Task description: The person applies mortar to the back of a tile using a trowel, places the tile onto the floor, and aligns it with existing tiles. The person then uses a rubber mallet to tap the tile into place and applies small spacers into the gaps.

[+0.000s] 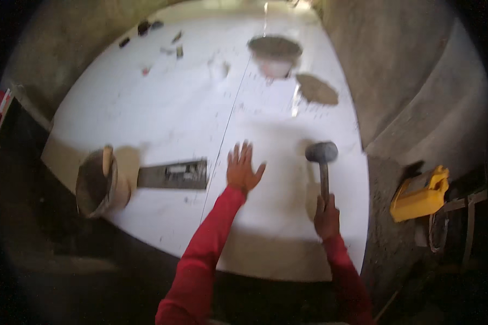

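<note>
Mallet [323,167], long axis pointing forward, head [321,152] foremost, right hand [327,220] clasped round handle [325,183], left hand [242,173] spread

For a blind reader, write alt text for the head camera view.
A person's right hand grips a dark, blunt-headed mallet over a white surface with a thin seam, while the left hand spreads palm-down beside the seam. At left are a flat grey rectangular tool and a round grey bucket; at right, a yellow plastic jug.

Left hand [242,173] on white slab [276,211]; right hand [327,219] grips mallet [321,153]
</note>
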A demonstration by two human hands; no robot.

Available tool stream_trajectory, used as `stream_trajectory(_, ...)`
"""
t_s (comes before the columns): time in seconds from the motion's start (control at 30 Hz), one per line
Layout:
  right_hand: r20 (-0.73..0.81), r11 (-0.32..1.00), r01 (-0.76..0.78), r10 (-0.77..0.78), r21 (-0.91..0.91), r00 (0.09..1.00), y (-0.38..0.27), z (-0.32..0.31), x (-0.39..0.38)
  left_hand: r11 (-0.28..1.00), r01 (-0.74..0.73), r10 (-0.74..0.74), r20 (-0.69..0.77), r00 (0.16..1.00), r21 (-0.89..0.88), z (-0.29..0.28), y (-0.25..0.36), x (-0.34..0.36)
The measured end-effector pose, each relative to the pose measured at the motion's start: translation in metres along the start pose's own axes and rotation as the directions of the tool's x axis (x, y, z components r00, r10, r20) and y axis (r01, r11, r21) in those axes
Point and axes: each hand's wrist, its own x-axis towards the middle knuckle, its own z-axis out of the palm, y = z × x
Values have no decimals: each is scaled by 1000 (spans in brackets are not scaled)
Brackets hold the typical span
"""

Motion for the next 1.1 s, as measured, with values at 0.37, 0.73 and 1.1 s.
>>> stream_trajectory(0.37, -148, 845, -165, 275, 509, 950, 140, -49, -50, 993, 107, -106, -39, 994, 38, -44, -32, -63)
stream_trajectory(0.73, -22, 734, -279, 371, 619, 928, 140, -42, -92, 999, 12, -15, 82, 996, 40, -106, -37, -164)
stream_trajectory(1.1, -59, 790, -235, 323, 567, 944, 164, -79, -65, 932, -315, 360, 537, 763, -178, -155, 31, -223)
